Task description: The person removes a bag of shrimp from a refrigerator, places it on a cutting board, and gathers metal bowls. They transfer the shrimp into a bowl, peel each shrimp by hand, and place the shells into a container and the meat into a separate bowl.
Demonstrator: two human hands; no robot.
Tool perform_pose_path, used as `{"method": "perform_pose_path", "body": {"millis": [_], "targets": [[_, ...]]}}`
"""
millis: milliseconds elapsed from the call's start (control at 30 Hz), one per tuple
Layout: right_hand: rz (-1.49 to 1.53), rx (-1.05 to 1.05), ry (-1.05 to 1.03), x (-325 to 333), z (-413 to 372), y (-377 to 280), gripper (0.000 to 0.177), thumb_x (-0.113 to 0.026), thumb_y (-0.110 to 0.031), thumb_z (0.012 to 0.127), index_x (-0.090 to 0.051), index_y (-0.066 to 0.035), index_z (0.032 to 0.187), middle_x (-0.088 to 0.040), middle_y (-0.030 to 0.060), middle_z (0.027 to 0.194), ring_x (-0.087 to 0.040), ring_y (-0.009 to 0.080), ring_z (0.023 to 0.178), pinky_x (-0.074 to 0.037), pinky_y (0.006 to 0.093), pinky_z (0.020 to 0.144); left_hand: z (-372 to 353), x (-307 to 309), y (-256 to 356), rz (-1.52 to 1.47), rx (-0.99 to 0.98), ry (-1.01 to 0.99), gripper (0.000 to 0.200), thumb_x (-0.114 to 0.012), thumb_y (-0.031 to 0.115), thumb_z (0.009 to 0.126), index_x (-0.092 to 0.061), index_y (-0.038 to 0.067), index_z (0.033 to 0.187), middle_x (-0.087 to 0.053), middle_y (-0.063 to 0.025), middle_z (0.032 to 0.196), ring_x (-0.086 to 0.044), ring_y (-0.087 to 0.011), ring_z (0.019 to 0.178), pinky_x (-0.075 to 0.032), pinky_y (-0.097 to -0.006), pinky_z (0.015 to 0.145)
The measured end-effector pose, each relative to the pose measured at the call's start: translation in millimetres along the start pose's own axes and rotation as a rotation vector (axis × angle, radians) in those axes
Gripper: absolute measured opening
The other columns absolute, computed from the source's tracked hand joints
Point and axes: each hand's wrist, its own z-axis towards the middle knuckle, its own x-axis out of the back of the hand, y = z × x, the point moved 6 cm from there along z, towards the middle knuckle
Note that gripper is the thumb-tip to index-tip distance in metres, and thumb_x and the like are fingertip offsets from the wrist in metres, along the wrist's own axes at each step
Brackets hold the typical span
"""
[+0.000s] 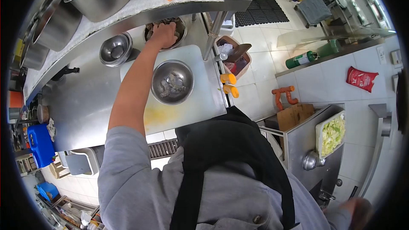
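Note:
My left hand point(164, 34) reaches over the cutting board into a steel bowl point(184, 34) of dark greyish pieces. Its fingers curl down among them, and the fingertips are hidden, so what they grip does not show. Nearer to me, a second steel bowl point(189, 89) rests on the white cutting board point(200, 106). Inside it lie a few grey, translucent pieces that look like raw shrimp point(172, 84). My right hand point(360, 213) is low at the far right, away from the board and smeared by motion; its fingers cannot be made out.
Stacked steel bowls point(116, 50) stand left of the board. A shelf point(149, 6) with large pots overhangs the far side of the counter point(81, 106). Two orange-capped containers point(230, 84) sit by the right edge, near a bin point(234, 55). A tray of chopped cabbage point(331, 134) is at right.

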Motion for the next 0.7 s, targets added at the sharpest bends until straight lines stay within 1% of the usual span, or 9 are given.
{"method": "perform_pose_path", "body": {"millis": [67, 167, 333, 433, 500, 533, 600, 633, 700], "targets": [[-0.027, -0.027, -0.002, 2.5, -1.8, -2.6, 0.026, -0.076, -0.019, 0.093, -0.079, -0.024, 0.118, -0.071, 0.0061, 0.112, -0.065, 0.0102, 0.086, -0.047, 0.0278, 0.073, -6.0, 1.9, -0.4, -0.075, 0.040, 0.040, 0.040, -0.072, 0.031, 0.092, -0.056, 0.007, 0.120, -0.072, -0.0171, 0.117, -0.061, -0.0375, 0.122, -0.038, -0.0588, 0.107], [-0.049, -0.057, -0.008, 9.0, -5.0, -6.7, 0.025, -0.075, -0.019, 0.094, -0.079, -0.025, 0.118, -0.071, 0.0052, 0.110, -0.065, 0.0103, 0.087, -0.046, 0.0278, 0.073, -10.9, -0.9, -1.3, -0.132, 0.088, 0.020, 0.039, -0.072, 0.030, 0.092, -0.057, 0.009, 0.121, -0.071, -0.0155, 0.117, -0.060, -0.0364, 0.122, -0.038, -0.0580, 0.107], [-0.082, -0.082, -0.027, 21.7, -5.5, -11.1, 0.025, -0.073, -0.018, 0.096, -0.080, -0.027, 0.118, -0.072, 0.0036, 0.107, -0.065, 0.0104, 0.087, -0.046, 0.0278, 0.071, -14.1, -9.8, -0.1, -0.168, 0.139, 0.076, 0.040, -0.072, 0.031, 0.093, -0.058, 0.009, 0.124, -0.070, -0.0166, 0.120, -0.060, -0.0364, 0.123, -0.038, -0.0568, 0.106], [-0.090, -0.088, -0.047, 32.3, -4.3, -5.6, 0.025, -0.071, -0.017, 0.097, -0.080, -0.028, 0.117, -0.072, 0.0027, 0.105, -0.065, 0.0105, 0.088, -0.046, 0.0278, 0.070, -16.1, -13.3, -5.4, -0.237, 0.180, 0.166, 0.038, -0.070, 0.029, 0.095, -0.056, 0.008, 0.123, -0.071, -0.0181, 0.115, -0.064, -0.0371, 0.117, -0.038, -0.0570, 0.105], [-0.093, -0.094, -0.062, 36.2, -6.2, 2.4, 0.025, -0.070, -0.017, 0.098, -0.080, -0.029, 0.117, -0.072, 0.0021, 0.104, -0.065, 0.0106, 0.088, -0.046, 0.0278, 0.070, -18.8, -15.0, -9.5, -0.305, 0.177, 0.354, 0.035, -0.068, 0.028, 0.096, -0.053, 0.008, 0.121, -0.072, -0.0179, 0.107, -0.067, -0.0382, 0.109, -0.041, -0.0574, 0.100], [-0.094, -0.091, -0.067, 38.4, -7.5, 7.9, 0.025, -0.070, -0.017, 0.098, -0.080, -0.029, 0.117, -0.072, 0.0018, 0.103, -0.065, 0.0106, 0.088, -0.046, 0.0278, 0.069, -17.5, -24.3, -13.7, -0.317, 0.202, 0.354, 0.035, -0.068, 0.028, 0.096, -0.053, 0.008, 0.121, -0.072, -0.0179, 0.107, -0.067, -0.0382, 0.109, -0.041, -0.0574, 0.100], [-0.073, -0.071, -0.072, 41.7, -8.9, 23.8, 0.025, -0.069, -0.017, 0.099, -0.080, -0.030, 0.117, -0.073, 0.0011, 0.102, -0.064, 0.0106, 0.088, -0.045, 0.0278, 0.069, -25.8, -22.3, -19.8, -0.356, 0.115, 0.676, 0.035, -0.068, 0.026, 0.095, -0.051, 0.008, 0.120, -0.073, -0.0180, 0.098, -0.070, -0.0393, 0.100, -0.045, -0.0560, 0.093], [-0.054, -0.059, -0.069, 40.5, -10.9, 35.2, 0.026, -0.069, -0.016, 0.099, -0.080, -0.030, 0.117, -0.073, 0.0008, 0.102, -0.064, 0.0107, 0.088, -0.045, 0.0278, 0.068, -37.9, -7.4, -13.8, -0.367, 0.129, 0.723, 0.033, -0.070, 0.023, 0.095, -0.053, 0.007, 0.118, -0.072, -0.0190, 0.095, -0.069, -0.0402, 0.098, -0.048, -0.0532, 0.089], [0.020, -0.015, -0.054, 34.3, -12.2, 60.3, 0.026, -0.068, -0.016, 0.100, -0.080, -0.031, 0.117, -0.073, 0.0002, 0.100, -0.064, 0.0107, 0.089, -0.045, 0.0278, 0.068, -48.6, 8.3, -10.8, -0.403, 0.190, 0.732, 0.033, -0.070, 0.023, 0.095, -0.054, 0.006, 0.118, -0.072, -0.0202, 0.095, -0.069, -0.0409, 0.097, -0.049, -0.0531, 0.087]]}}
